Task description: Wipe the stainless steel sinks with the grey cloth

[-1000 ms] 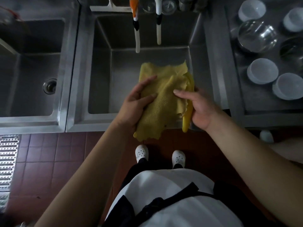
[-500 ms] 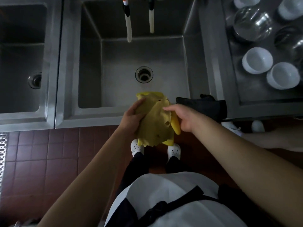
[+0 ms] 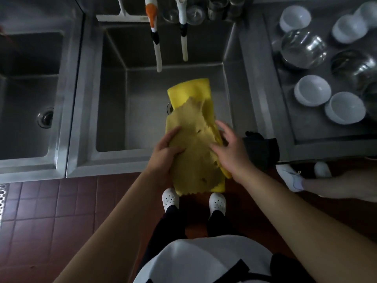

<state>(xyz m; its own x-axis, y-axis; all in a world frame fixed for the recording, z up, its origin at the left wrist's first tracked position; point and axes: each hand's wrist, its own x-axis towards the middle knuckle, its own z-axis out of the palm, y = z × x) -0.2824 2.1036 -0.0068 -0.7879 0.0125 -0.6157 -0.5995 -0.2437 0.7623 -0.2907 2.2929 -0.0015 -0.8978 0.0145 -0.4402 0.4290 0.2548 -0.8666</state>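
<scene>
A yellow cloth (image 3: 193, 139), worn and ragged at its edges, hangs spread out over the front rim of the middle steel sink (image 3: 142, 111). My left hand (image 3: 165, 148) grips its left edge, thumb on top. My right hand (image 3: 230, 148) lies on its right side with fingers spread, pressing the cloth. The cloth hides most of the sink's drain. A dark grey cloth (image 3: 261, 148) lies on the sink's front right corner, just right of my right hand. A second steel sink (image 3: 30, 103) with a drain is at the left.
Two hose spouts (image 3: 157, 52) hang over the middle sink's back. The drainboard (image 3: 265, 82) at the right holds white bowls (image 3: 312, 90) and steel bowls (image 3: 302, 50). Another person's arm (image 3: 336, 186) and white shoe (image 3: 289, 176) are at the right. Red floor tiles lie below.
The yellow cloth, bunched between my hands half a second ago, is now spread out long, reaching over the sink. My right hand has shifted onto its right side.
</scene>
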